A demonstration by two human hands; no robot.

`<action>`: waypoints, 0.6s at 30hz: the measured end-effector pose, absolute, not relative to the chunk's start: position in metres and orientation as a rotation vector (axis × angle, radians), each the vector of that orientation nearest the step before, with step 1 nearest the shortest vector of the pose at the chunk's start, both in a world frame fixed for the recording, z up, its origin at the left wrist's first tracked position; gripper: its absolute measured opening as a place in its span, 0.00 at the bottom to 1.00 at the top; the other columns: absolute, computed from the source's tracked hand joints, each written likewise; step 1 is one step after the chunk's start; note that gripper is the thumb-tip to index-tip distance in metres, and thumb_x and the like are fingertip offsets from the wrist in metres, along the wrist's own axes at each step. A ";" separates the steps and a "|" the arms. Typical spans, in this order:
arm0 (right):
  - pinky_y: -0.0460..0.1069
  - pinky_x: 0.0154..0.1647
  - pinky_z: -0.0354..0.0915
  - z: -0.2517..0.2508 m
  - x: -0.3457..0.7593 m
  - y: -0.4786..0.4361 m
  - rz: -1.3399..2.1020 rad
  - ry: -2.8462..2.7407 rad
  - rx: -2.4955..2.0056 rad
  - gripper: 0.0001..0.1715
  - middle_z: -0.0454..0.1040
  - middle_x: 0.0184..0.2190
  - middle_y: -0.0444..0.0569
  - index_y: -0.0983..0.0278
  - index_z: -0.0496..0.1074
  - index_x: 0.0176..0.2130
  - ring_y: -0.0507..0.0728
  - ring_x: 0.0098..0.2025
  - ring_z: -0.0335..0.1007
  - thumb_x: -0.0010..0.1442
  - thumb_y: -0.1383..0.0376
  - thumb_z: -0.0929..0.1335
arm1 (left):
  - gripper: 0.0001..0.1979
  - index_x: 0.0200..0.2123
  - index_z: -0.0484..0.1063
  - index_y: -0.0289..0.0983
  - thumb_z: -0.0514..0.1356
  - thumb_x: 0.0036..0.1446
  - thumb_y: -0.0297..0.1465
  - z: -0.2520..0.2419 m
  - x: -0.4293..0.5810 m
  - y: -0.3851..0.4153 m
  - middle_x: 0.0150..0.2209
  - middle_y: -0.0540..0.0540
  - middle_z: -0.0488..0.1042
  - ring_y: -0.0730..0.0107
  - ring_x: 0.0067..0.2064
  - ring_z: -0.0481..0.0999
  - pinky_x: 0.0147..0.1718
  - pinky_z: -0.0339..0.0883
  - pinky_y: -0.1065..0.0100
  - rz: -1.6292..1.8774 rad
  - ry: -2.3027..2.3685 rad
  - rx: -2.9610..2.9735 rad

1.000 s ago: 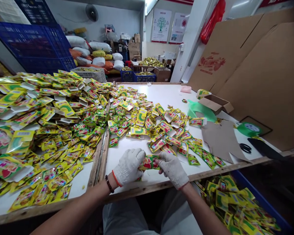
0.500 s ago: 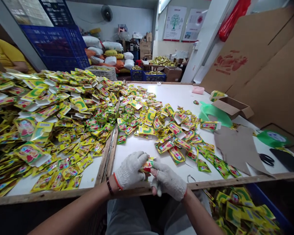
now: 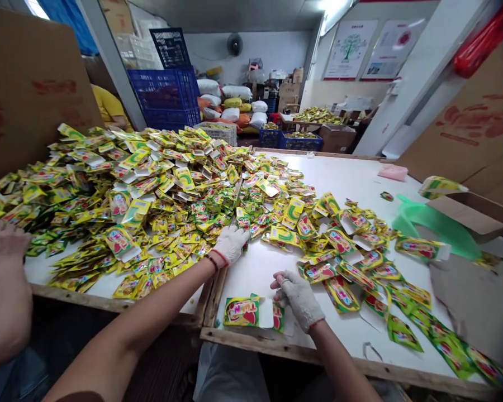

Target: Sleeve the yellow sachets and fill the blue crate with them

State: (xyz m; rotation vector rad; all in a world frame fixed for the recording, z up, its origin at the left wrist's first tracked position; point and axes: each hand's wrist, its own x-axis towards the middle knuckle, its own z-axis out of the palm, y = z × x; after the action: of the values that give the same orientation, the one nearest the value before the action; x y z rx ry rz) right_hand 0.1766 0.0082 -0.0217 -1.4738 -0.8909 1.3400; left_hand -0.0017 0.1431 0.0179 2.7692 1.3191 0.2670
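My left hand (image 3: 232, 244), in a white knit glove, reaches to the wooden divider and touches small green and yellow packets (image 3: 218, 204) there. Its fingers are stretched forward, with the tips partly hidden, and no held thing shows. My right hand (image 3: 299, 298), gloved with bare fingertips, hovers over the near table with fingers loosely bent and apart, nothing visible between them. Just left of it lies a flattened small printed box (image 3: 241, 311) with a white open flap, overlapping another box (image 3: 279, 319). More printed boxes (image 3: 341, 293) lie in a loose pile to the right.
A large heap of boxes and packets (image 3: 151, 162) covers the left table. Another person's arm (image 3: 4, 279) rests at the far left. A wooden divider (image 3: 212, 293) splits the tabletop. Right are a green plastic piece (image 3: 440, 229), an open carton (image 3: 469, 209) and grey cardboard (image 3: 478, 290).
My hands have parted: the left went forward to the packets at the divider, the right drew aside. The box held between them is no longer in hand; boxes lie at the table's near edge. The view turned left.
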 end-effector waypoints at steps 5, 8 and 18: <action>0.45 0.19 0.61 -0.031 0.171 0.023 1.182 -0.923 -1.541 0.24 0.72 0.34 0.49 0.65 0.65 0.42 0.50 0.21 0.66 0.45 0.59 0.66 | 0.12 0.39 0.69 0.35 0.55 0.48 0.25 0.009 0.018 0.149 0.33 0.39 0.72 0.54 0.40 0.69 0.41 0.59 0.55 0.240 1.221 2.760; 0.46 0.25 0.63 -0.031 0.171 0.033 0.981 -1.132 -1.589 0.27 0.72 0.40 0.49 0.63 0.65 0.46 0.50 0.23 0.65 0.44 0.63 0.67 | 0.11 0.38 0.70 0.38 0.56 0.48 0.27 0.007 0.028 0.118 0.33 0.45 0.73 0.62 0.37 0.71 0.37 0.62 0.66 0.246 1.074 2.724; 0.46 0.21 0.56 -0.030 0.183 0.025 0.895 -1.323 -1.642 0.15 0.63 0.15 0.42 0.62 0.64 0.20 0.52 0.20 0.58 0.50 0.55 0.62 | 0.10 0.39 0.67 0.34 0.51 0.54 0.30 0.020 -0.054 0.153 0.38 0.37 0.72 0.56 0.40 0.73 0.36 0.63 0.62 0.343 1.900 2.352</action>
State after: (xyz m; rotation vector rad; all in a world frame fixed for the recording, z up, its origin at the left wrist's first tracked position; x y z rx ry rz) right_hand 0.1831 0.0245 -0.0301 -1.6420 -1.3231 0.8947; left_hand -0.0543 0.1531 0.0196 2.3523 1.8998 0.3429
